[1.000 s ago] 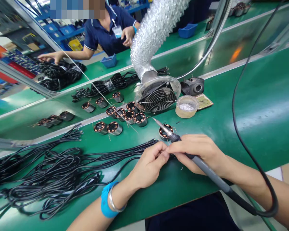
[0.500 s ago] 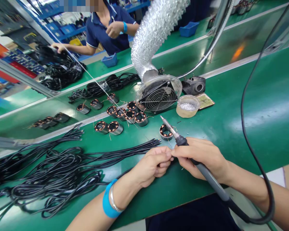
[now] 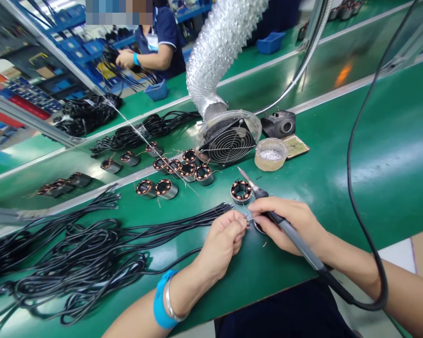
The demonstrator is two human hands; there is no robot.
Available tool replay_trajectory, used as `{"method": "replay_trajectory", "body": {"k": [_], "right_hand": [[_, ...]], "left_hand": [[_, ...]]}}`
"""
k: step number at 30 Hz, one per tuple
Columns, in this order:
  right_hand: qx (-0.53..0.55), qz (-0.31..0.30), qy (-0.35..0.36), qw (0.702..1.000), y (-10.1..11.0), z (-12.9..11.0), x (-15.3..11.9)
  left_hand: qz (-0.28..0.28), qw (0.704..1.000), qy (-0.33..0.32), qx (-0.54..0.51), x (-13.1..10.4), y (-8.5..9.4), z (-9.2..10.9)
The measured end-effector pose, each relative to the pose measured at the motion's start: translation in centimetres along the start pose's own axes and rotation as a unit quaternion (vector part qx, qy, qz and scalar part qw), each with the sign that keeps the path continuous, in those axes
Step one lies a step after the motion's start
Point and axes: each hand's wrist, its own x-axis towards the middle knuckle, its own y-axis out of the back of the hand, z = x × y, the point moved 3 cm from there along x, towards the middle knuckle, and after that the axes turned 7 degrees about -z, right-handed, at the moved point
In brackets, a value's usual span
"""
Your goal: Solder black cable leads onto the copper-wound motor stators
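My left hand [image 3: 227, 237] is closed in a pinch on the end of a black cable [image 3: 186, 256], which runs back beneath my wrist. In my right hand [image 3: 296, 223] lies a soldering iron [image 3: 299, 244], its tip pointing up and left. The right thumb and forefinger also come together at a thin wire [image 3: 251, 218] between the hands. Just beyond the fingertips a copper-wound motor stator [image 3: 241, 192] stands on the green bench [image 3: 204, 286]. A second round metal piece [image 3: 259, 227] is partly hidden behind my right fingers.
Several stators [image 3: 166, 188] stand at the back left. Black cables [image 3: 91, 263] cover the left side. A fume extractor [image 3: 229, 141] hangs beyond, beside a round tub [image 3: 271, 155] of silvery bits. The iron's cord [image 3: 352, 188] loops at right. A co-worker [image 3: 162, 47] handles cables across the bench.
My hands have drawn slightly apart, showing the thin wire between them and the round piece behind. The iron has shifted a little. The co-worker has turned and now holds dark cables.
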Motion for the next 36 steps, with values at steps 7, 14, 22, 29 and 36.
{"method": "replay_trajectory", "body": {"k": [7,14,22,29,36], "right_hand": [[0.004,-0.003,-0.007,1.000,1.2,-0.8,-0.7],[0.052,0.013,-0.096,0.994,4.5,-1.6,-2.9],[0.140,0.063,-0.179,0.972,4.3,-0.6,-4.1],[0.136,0.049,-0.155,0.977,4.2,-1.0,-3.5],[0.086,0.019,-0.099,0.991,4.2,-2.4,-2.7]], "left_hand": [[0.023,0.999,0.022,0.032,0.2,-0.3,0.2],[0.027,0.998,0.005,0.059,0.2,-0.3,-0.1],[0.024,0.997,-0.011,0.073,0.2,0.0,-0.2],[0.020,0.995,-0.021,0.091,0.2,0.0,-0.4],[0.026,0.993,-0.023,0.114,0.2,0.0,-0.4]]}}
